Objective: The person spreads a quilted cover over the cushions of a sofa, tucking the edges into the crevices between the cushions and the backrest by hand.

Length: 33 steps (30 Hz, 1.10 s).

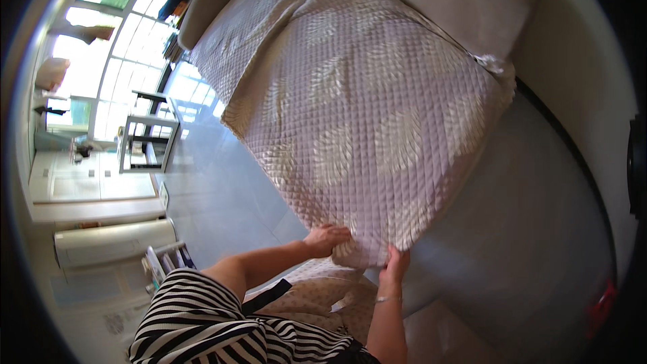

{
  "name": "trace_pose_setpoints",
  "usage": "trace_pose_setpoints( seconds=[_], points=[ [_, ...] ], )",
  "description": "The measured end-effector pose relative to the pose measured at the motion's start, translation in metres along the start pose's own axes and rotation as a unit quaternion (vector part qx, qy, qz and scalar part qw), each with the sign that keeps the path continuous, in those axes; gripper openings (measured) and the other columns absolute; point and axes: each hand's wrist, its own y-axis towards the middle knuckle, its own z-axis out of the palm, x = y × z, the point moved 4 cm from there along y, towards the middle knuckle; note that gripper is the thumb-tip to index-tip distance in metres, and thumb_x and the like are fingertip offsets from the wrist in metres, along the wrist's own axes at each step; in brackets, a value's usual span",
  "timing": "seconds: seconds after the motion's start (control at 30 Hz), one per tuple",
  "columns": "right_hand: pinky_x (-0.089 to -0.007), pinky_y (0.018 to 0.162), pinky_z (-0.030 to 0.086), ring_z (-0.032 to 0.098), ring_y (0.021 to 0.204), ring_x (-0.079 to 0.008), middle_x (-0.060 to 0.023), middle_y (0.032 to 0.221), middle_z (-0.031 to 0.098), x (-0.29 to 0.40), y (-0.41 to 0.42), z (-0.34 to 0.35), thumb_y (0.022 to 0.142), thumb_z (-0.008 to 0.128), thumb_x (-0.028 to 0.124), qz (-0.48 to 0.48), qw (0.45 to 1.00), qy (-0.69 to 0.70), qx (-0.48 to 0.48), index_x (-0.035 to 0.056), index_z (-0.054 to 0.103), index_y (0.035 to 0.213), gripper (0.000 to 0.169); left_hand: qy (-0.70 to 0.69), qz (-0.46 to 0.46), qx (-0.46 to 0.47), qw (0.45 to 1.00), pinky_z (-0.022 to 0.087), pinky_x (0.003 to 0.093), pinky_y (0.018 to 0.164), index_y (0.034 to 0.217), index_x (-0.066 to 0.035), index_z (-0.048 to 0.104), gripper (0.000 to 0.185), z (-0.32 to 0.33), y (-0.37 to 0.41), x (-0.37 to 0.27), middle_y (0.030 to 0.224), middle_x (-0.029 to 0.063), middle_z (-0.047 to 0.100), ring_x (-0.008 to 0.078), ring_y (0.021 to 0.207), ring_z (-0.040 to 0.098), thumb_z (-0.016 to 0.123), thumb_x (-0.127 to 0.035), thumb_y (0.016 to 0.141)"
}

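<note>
A quilted cover (364, 96) in pale mauve with shiny cream leaf shapes spreads from a beige upholstered sofa (445, 0) down towards me. Its near end hangs in front of my body, above the floor. My left hand (327, 240) grips the left side of this end, with its fingers lying over the top and its thumb hidden. At the right corner, my right hand (396, 262) pinches the cover's edge, thumb on top. Folds run across the cover's far left part, and its far edge is rucked up against the sofa back.
Grey glossy floor tiles (222, 182) lie on both sides of the cover. To the left stand a grey-framed side table (149, 144), a pale cylindrical appliance (116, 242) and a rack of books (169, 260). A red object (601, 308) is blurred at lower right.
</note>
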Motion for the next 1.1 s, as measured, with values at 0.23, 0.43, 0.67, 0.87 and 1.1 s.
trace_pose_setpoints(
  seconds=[0.23, 0.43, 0.67, 0.87, 1.1],
  points=[
    [-0.0276, 0.055, 0.045, 0.057, 0.068, -0.0125, -0.0011, 0.083, 0.063, 0.069, 0.005, -0.026, 0.074, 0.070, 0.012, 0.103, 0.939, -0.328, 0.024, 0.0008, 0.063, 0.095, 0.025, -0.066, -0.125, 0.038, 0.989, 0.024, 0.0396, 0.111, 0.130, -0.016, 0.052, 0.059, 0.016, 0.011, -0.040, 0.142, 0.0009, 0.042, 0.0170, 0.137, 0.030, 0.056, -0.003, 0.073],
    [-0.0261, 0.053, 0.043, 0.053, 0.060, -0.0107, -0.0010, 0.071, 0.056, 0.125, 0.164, -0.088, 0.075, 0.062, 0.007, -0.183, 0.818, -0.527, 0.141, 0.0060, 0.055, 0.092, 0.019, -0.019, -0.212, 0.021, 0.977, 0.025, 0.0457, 0.110, 0.127, -0.021, 0.054, 0.056, -0.002, 0.062, -0.068, 0.141, -0.0032, 0.043, 0.0168, 0.135, 0.031, 0.055, -0.003, 0.074],
    [-0.0270, 0.066, 0.048, 0.058, 0.068, -0.0116, -0.0029, 0.075, 0.063, 0.285, 0.200, 0.049, 0.088, 0.060, 0.025, -0.274, 0.758, -0.580, 0.121, 0.0042, 0.060, 0.098, 0.023, -0.052, -0.391, 0.093, 0.914, 0.034, 0.0469, 0.101, 0.129, -0.024, 0.049, 0.061, -0.013, 0.068, -0.060, 0.127, 0.0049, 0.051, 0.0220, 0.123, 0.046, 0.068, -0.021, 0.072],
    [-0.0350, 0.080, 0.049, 0.060, 0.087, -0.0210, -0.0127, 0.108, 0.057, 0.392, 0.234, 0.134, 0.082, 0.068, 0.025, -0.333, 0.680, -0.650, 0.062, 0.0035, 0.054, 0.113, 0.040, -0.134, -0.409, -0.184, 0.884, 0.051, 0.0408, 0.076, 0.125, -0.007, 0.045, 0.072, -0.098, 0.174, -0.084, 0.116, 0.0116, 0.052, 0.0261, 0.102, 0.058, 0.077, -0.032, 0.066],
    [-0.0363, 0.087, 0.048, 0.057, 0.101, -0.0240, -0.0172, 0.117, 0.051, 0.465, 0.336, 0.201, 0.076, 0.074, 0.023, -0.322, 0.679, -0.659, -0.030, -0.0009, 0.044, 0.128, 0.065, 0.081, -0.379, -0.248, 0.888, 0.050, 0.0346, 0.048, 0.083, -0.006, 0.058, 0.013, -0.092, 0.297, -0.046, 0.077, 0.0080, 0.053, 0.0218, 0.067, 0.060, 0.054, -0.018, 0.078]
  ],
)
